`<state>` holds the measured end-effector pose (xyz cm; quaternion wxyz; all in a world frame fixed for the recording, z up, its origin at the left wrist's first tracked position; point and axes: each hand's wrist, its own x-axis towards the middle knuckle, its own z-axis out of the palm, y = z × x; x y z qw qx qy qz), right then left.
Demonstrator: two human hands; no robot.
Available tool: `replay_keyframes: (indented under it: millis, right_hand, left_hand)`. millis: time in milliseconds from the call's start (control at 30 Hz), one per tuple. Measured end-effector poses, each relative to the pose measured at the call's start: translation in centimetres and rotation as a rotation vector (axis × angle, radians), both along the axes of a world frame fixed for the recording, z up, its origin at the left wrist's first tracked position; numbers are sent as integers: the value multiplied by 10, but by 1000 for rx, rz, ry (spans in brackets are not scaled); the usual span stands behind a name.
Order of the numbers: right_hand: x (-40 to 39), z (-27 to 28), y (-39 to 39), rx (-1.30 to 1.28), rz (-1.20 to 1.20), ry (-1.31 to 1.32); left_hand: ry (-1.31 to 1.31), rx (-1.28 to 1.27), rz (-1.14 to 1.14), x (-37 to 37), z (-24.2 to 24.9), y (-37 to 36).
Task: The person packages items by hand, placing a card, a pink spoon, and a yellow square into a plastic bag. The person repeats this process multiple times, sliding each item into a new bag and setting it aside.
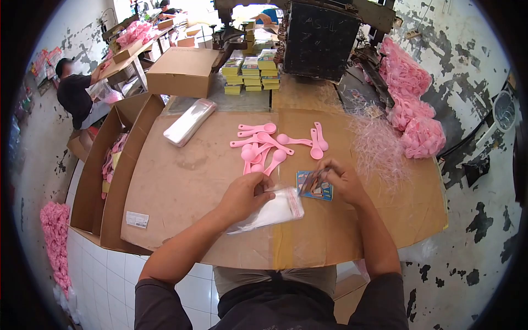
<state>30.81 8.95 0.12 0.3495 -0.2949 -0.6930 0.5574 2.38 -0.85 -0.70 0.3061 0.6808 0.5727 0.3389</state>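
Observation:
A sheaf of clear plastic bags point(275, 212) with a reddish strip at one end lies on the cardboard-covered table in front of me. Over its upper left edge is my left hand point(247, 195), fingers curved, with a gap between thumb and forefinger. To the right, my right hand point(342, 180) is pinched above a small blue printed card point(323, 192). A dark, blurred shape shows at its fingertips; I cannot tell what it is. Beyond both hands, several pink measuring spoons point(265, 137) lie in a loose heap, with a couple more point(318, 140) to the right.
Another bundle of plastic bags point(190, 122) lies back left, before a closed carton point(181, 66). Stacked cards point(250, 71) stand beside a black machine point(316, 41). Plastic shreds point(379, 146) and bagged pink items point(418, 126) line the right. A person point(77, 93) sits far left.

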Motion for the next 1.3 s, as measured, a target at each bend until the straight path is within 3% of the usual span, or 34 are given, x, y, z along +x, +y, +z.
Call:
replay_keyframes:
  millis: [200, 300, 400, 500, 600, 700, 800, 1000, 1100, 1300]
  right_hand:
    - [-20, 2, -17, 205, 297, -109]
    - [-21, -4, -17, 349, 325, -301]
    - [-24, -6, -17, 427, 307, -262]
    - [-23, -8, -17, 494, 320, -282]
    - [-24, -9, -18, 456, 319, -263]
    - [-24, -9, -20, 444, 292, -265]
    - [-25, -16, -16, 378, 278, -164]
    - [-25, -13, -17, 17, -165, -87]
    - [-32, -5, -19, 10, -214, 41]
    - [-23, -12, -8, 118, -282, -53]
  left_hand:
    - [-88, -17, 11, -3, -3, 1]
    - [-88, 25, 10, -5, 3, 1]
    - [-84, 44, 16, -6, 2, 2]
    - [-261, 38, 43, -9, -9, 6]
    - [-204, 39, 68, -13, -1, 7]
    - [-387, 153, 65, -18, -10, 14]
    - [-641, -28, 51, -21, 9, 10]
    - [-767, -171, -45, -17, 15, 8]
    - [-746, -114, -80, -12, 7, 9]
    - [-718, -126, -59, -12, 4, 9]
